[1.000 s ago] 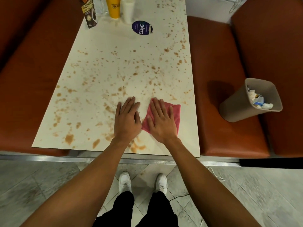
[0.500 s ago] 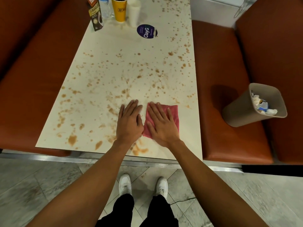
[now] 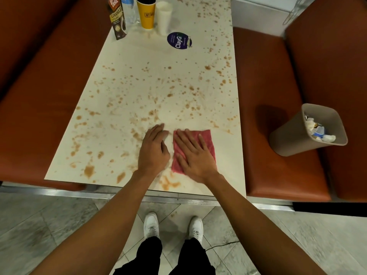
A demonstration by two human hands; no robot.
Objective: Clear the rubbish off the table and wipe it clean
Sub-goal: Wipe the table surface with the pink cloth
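The hands have drawn slightly apart: the right hand [image 3: 195, 157] presses flat, fingers straight, on the pink cloth [image 3: 206, 138]; the left hand [image 3: 154, 149] lies open at its nine o'clock.

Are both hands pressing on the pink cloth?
No, only the right hand lies flat on the cloth; the left hand rests on the bare table beside it.

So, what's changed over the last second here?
Little. The right hand, flat on the pink cloth, has turned it slightly squarer to the table, opening a small gap to the left hand. Nothing gripped or released; brown stains, yellow cup and waste bin unchanged.
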